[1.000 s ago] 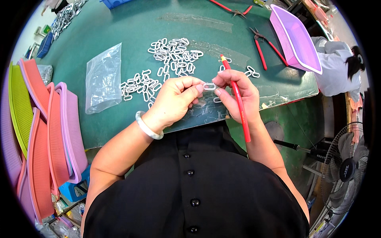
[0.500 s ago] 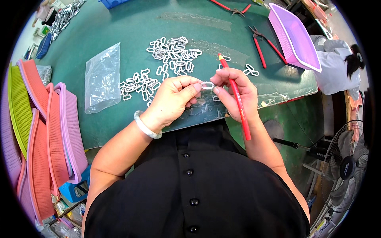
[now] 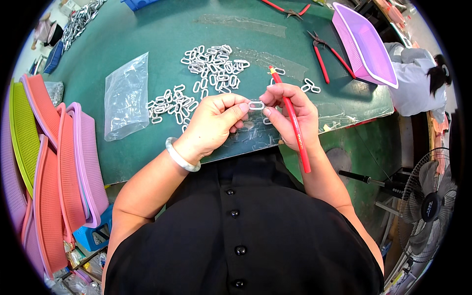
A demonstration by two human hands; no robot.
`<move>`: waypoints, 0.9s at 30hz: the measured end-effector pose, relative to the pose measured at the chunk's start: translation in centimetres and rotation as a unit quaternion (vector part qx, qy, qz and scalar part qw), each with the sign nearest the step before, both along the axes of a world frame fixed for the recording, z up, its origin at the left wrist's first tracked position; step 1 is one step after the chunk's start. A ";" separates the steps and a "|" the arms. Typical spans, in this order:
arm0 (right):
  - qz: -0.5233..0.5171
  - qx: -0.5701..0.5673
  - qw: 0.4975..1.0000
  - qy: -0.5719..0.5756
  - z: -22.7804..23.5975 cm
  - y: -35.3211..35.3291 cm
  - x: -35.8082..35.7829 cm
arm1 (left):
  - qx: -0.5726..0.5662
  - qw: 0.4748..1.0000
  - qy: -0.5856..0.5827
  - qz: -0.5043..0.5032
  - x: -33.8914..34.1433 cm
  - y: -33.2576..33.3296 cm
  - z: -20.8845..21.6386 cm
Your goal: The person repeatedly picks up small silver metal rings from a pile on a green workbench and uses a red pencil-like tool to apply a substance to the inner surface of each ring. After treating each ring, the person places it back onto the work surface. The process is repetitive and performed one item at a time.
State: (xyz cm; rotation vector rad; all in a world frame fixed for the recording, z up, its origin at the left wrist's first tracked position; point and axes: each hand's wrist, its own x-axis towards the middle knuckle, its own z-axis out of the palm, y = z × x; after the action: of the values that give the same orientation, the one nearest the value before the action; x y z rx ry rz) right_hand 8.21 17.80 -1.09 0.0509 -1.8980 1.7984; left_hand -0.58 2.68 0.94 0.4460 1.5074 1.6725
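Note:
Between my two hands, just above the table's near edge, is one oval metal link [image 3: 256,105]. The thumb and forefinger of my left hand [image 3: 215,117] pinch its left end. At the link's right end are the fingertips of my right hand [image 3: 295,114], which also keeps a red pencil-like stick [image 3: 296,129] with a yellow band tucked between its fingers. Beyond my hands lies a heap of silvery oval links [image 3: 216,66]. A smaller heap [image 3: 173,104] spreads left of it, near my left hand. A few loose links [image 3: 310,86] lie to the right.
A clear plastic bag [image 3: 127,98] lies left on the green table [image 3: 162,34]. Red-handled pliers [image 3: 322,58] and a purple basket [image 3: 366,46] stand at right, with another pair of pliers [image 3: 293,13] farther back. Stacked baskets [image 3: 54,172], a fan [image 3: 430,206] and a seated person [image 3: 418,73] flank the table.
My hands and the link stay almost in place. At the far left edge, a person in the background has shifted.

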 end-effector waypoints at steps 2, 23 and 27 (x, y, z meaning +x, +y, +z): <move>0.000 -0.001 1.000 0.000 0.0 0.0 0.0 | 0.001 1.000 0.006 0.001 0.0 0.0 0.0; 0.018 0.003 1.000 -0.013 -0.1 0.0 0.2 | 0.008 1.000 0.001 0.006 0.1 -0.2 -0.1; 0.000 0.004 1.000 -0.009 -0.2 -0.1 0.1 | 0.006 1.000 0.000 0.005 0.2 -0.2 0.1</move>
State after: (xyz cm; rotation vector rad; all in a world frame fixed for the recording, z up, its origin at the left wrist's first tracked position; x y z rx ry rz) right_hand 8.35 17.65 -1.24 0.0380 -1.9189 1.7964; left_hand -0.42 2.53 1.02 0.4458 1.5031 1.6898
